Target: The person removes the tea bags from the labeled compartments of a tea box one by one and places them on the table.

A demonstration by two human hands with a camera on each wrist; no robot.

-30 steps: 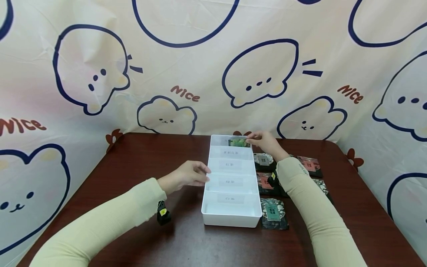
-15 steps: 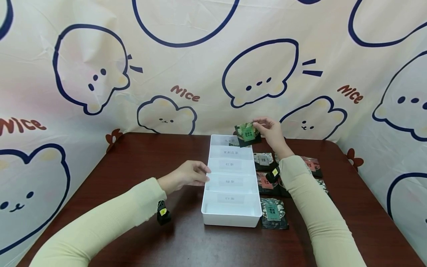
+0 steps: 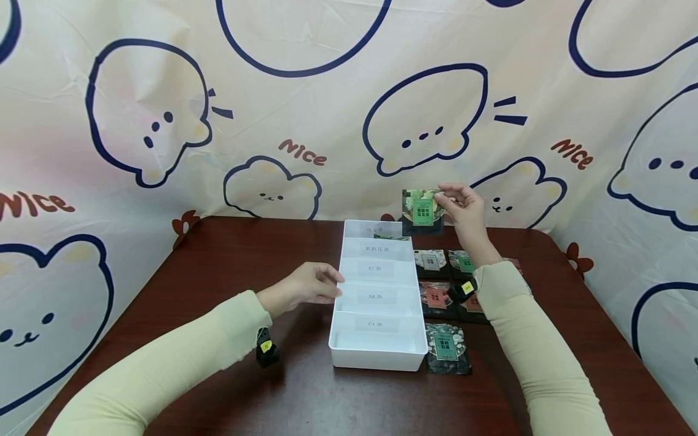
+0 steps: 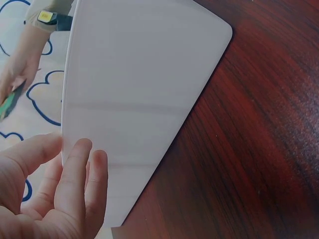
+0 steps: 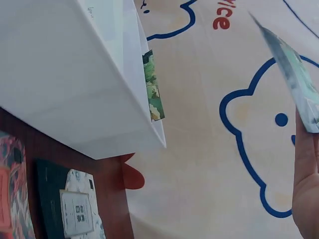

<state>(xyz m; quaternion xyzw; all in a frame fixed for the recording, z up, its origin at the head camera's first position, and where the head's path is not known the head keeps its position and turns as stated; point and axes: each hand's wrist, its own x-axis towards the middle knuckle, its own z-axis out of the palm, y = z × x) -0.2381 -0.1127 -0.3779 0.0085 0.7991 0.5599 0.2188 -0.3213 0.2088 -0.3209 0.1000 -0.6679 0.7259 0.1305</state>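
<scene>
My right hand [image 3: 466, 212] pinches a green-labelled tea packet [image 3: 422, 211] by its side edge, raised above the far right corner of the white tray [image 3: 378, 360]. The right wrist view shows this packet [image 5: 294, 74] nearly edge-on. Another green packet [image 5: 153, 87] stands in the tray's farthest compartment, its top edge just showing. Dividers split the tray into several compartments, each with a printed label. My left hand [image 3: 305, 287] rests its fingertips against the tray's left rim. Up close, those relaxed fingers [image 4: 72, 179] touch the rim and outer wall.
Right of the tray lie several flat tea packets: a white-labelled one [image 3: 431, 262], a red-labelled one [image 3: 436, 298] and a teal-labelled one [image 3: 447, 348]. My right forearm hides part of the group. A patterned curtain [image 3: 349, 121] hangs behind the brown table [image 3: 245, 242].
The right hand has lifted the green tea packet up out of the far compartment and moved it rightward, its front now facing me. The left hand and tray stay put.
</scene>
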